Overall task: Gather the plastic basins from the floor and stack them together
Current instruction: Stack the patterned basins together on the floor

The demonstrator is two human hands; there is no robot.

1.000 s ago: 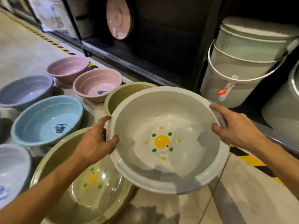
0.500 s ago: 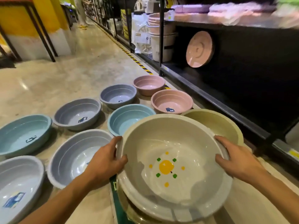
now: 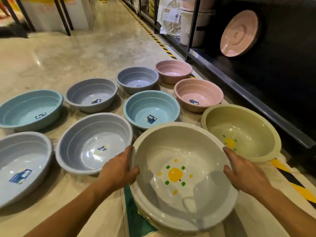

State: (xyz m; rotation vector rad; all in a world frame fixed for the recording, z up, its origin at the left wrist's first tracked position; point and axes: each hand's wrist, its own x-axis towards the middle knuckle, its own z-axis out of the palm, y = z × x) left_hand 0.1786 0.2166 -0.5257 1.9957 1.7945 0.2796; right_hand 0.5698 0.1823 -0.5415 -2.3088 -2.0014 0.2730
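A large grey basin [image 3: 181, 149] with a yellow sun print sits low in front of me, nested on another basin whose rim [image 3: 145, 214] shows beneath it. My left hand [image 3: 119, 170] grips its left rim and my right hand [image 3: 246, 175] grips its right rim. An olive basin [image 3: 242, 124] with the same print stands just beyond on the right. Further out on the floor lie two pink basins [image 3: 198, 93], blue basins [image 3: 150, 108] and several grey-blue basins [image 3: 92, 141], all upright and apart.
A dark shelf unit [image 3: 273, 93] runs along the right, with a pink lid [image 3: 239, 33] leaning inside and white buckets [image 3: 191, 26] further back. Yellow-black floor tape [image 3: 294, 183] edges the shelf. Polished floor [image 3: 68, 53] stretches ahead and left.
I carried the grey sun-print basin leftwards and lowered it onto the olive basin on the floor. The view swung from the buckets to the row of basins. Both hands kept their grip.
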